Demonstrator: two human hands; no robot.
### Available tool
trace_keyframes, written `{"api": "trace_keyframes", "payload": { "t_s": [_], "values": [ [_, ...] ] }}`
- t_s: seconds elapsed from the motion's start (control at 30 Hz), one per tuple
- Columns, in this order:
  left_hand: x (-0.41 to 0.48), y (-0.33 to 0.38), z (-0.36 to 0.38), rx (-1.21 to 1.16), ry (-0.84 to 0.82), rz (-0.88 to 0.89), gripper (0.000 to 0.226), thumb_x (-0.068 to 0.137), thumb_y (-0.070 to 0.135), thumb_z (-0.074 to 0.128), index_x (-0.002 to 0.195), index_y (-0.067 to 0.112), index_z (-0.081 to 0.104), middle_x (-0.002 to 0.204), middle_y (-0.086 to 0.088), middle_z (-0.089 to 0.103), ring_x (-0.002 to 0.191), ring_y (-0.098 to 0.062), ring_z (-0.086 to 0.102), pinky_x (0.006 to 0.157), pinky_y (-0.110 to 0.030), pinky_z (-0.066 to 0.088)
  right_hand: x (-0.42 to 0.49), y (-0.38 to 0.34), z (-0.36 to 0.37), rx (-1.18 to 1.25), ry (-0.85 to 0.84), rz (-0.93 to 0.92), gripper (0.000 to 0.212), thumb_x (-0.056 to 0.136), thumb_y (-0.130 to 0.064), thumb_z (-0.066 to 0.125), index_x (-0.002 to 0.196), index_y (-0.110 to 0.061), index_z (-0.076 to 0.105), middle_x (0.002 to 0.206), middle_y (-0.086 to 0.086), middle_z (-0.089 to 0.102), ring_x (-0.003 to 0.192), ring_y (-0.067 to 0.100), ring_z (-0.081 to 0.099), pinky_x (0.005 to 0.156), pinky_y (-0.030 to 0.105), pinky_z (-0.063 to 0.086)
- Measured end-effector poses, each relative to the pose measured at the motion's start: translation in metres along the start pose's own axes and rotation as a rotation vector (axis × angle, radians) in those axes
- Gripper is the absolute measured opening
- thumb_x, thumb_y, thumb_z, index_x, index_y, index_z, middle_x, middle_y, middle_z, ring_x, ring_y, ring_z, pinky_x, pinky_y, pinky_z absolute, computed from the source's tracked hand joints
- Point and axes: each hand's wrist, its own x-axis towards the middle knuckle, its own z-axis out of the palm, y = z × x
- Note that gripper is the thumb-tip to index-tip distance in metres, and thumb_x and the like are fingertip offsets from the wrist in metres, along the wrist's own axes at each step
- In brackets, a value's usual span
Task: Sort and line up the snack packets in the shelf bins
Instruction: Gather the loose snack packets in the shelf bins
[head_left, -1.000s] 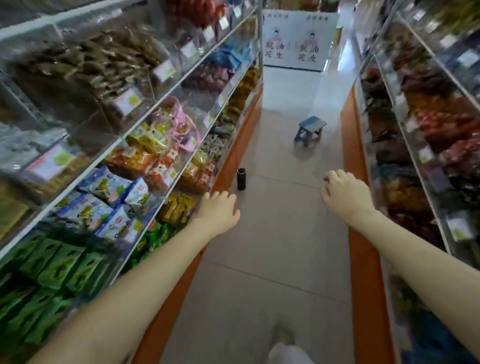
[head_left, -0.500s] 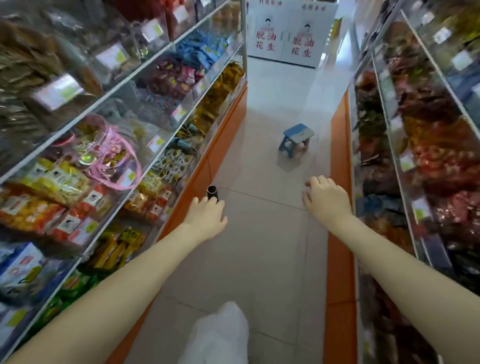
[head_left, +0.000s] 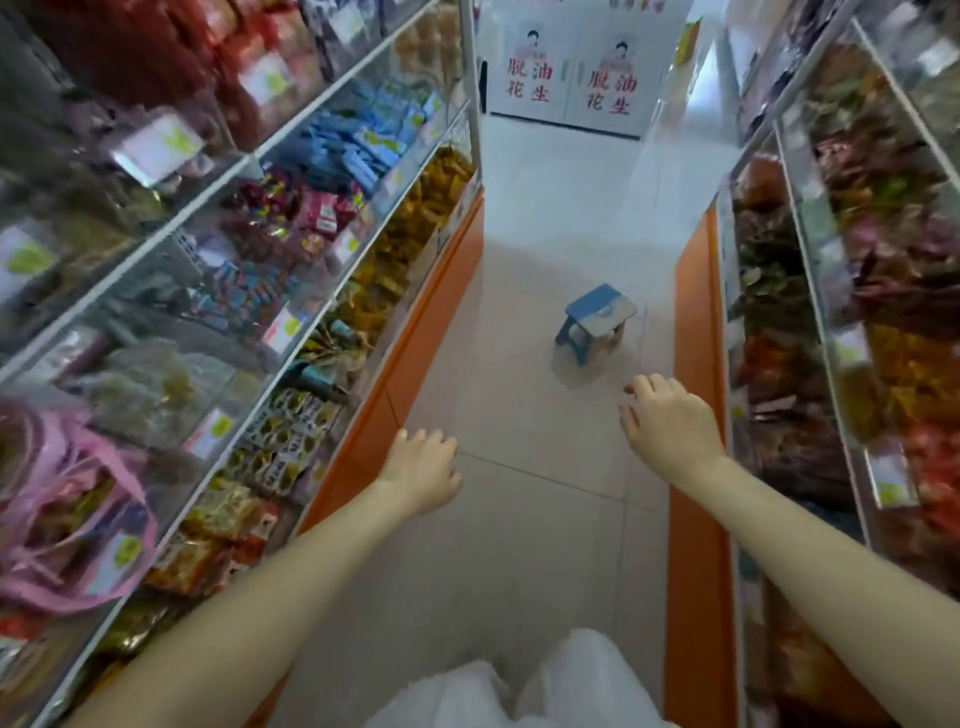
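Looking down the aisle in the head view, both bare arms are seen stretched forward over the floor. The left hand is held at 7 o'clock, near the orange base of the left shelving; its fingers are relaxed and loosely bent, and nothing is grasped. The right hand is held at 4 o'clock, its fingers likewise slack and empty. The packets are piled unevenly in the clear-fronted bins from 8 to 11 o'clock, untouched by either hand. More blurred goods are stacked on the right shelf from 1 to 4 o'clock. A blue stool is seen at 2 o'clock, and a sign at 12 o'clock.
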Motion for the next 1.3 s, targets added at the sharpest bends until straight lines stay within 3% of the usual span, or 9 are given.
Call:
{"api": "trace_keyframes", "payload": {
  "t_s": [0.1,0.27,0.33,0.47,0.57,0.7,0.93,1.3],
  "values": [
    [0.065,0.004,-0.02,-0.026,0.019,-0.009,0.035,0.096,0.036,0.039,0.123,0.015,0.047,0.124,-0.006,0.052,0.115,-0.025,0.048,0.096,-0.039,0.032,0.054,0.038,0.016,0.0,0.028,-0.013,0.013,0.074,-0.007,0.073,0.076,-0.002,0.062,0.067,0.012,0.06,0.055,0.029,0.057,0.044,0.027,0.037],
    [0.17,0.015,-0.056,-0.07,0.009,-0.052,0.038,0.096,0.036,0.041,0.127,0.016,0.045,0.125,-0.005,0.051,0.116,-0.024,0.048,0.098,-0.039,0.033,0.159,0.101,0.04,0.01,0.003,-0.044,0.011,0.073,-0.005,0.073,0.076,-0.001,0.063,0.067,0.012,0.061,0.054,0.03,0.058,0.046,0.027,0.038],
    [0.208,0.019,-0.073,-0.093,-0.006,-0.083,0.037,0.096,0.036,0.04,0.127,0.016,0.045,0.126,-0.005,0.051,0.116,-0.024,0.048,0.098,-0.039,0.033,0.204,0.124,0.047,0.031,-0.051,-0.056,0.007,0.08,-0.007,0.067,0.082,-0.001,0.064,0.074,0.014,0.064,0.063,0.032,0.06,0.051,0.029,0.041],
    [0.274,0.016,-0.103,-0.145,-0.008,-0.145,0.036,0.096,0.036,0.041,0.126,0.017,0.046,0.126,-0.003,0.051,0.117,-0.022,0.048,0.099,-0.039,0.034,0.295,0.154,0.063,-0.013,-0.129,-0.093,0.022,0.093,-0.019,0.051,0.104,-0.003,0.061,0.099,0.013,0.064,0.084,0.033,0.062,0.066,0.036,0.046],
    [0.317,0.002,-0.12,-0.183,0.004,-0.203,0.037,0.095,0.037,0.042,0.126,0.018,0.047,0.126,-0.003,0.051,0.117,-0.022,0.048,0.099,-0.039,0.035,0.359,0.159,0.071,-0.053,-0.192,-0.128,0.029,0.097,-0.025,0.041,0.119,-0.007,0.052,0.116,0.009,0.057,0.1,0.029,0.058,0.075,0.035,0.044],
    [0.38,-0.03,-0.142,-0.187,-0.022,-0.278,0.038,0.096,0.037,0.041,0.128,0.018,0.045,0.128,-0.004,0.047,0.12,-0.023,0.045,0.101,-0.039,0.032,0.446,0.154,0.093,-0.089,-0.25,-0.211,0.032,0.098,-0.025,0.038,0.126,-0.012,0.046,0.124,0.005,0.053,0.113,0.023,0.052,0.083,0.031,0.047],
    [0.492,-0.108,-0.184,-0.159,-0.065,-0.266,0.037,0.096,0.036,0.039,0.127,0.017,0.044,0.129,-0.006,0.045,0.123,-0.025,0.043,0.103,-0.041,0.028,0.59,0.127,0.123,-0.01,-0.329,-0.179,0.036,0.101,-0.029,0.031,0.132,-0.015,0.042,0.131,0.004,0.049,0.119,0.023,0.048,0.092,0.033,0.044],
    [0.646,-0.183,-0.223,-0.228,-0.112,-0.342,0.039,0.097,0.037,0.04,0.13,0.018,0.044,0.135,-0.006,0.044,0.127,-0.024,0.04,0.104,-0.039,0.028,0.782,0.12,0.163,-0.027,-0.377,-0.308,0.034,0.101,-0.028,0.031,0.128,-0.015,0.046,0.125,0.003,0.052,0.114,0.023,0.05,0.091,0.031,0.044]
  ]
}}
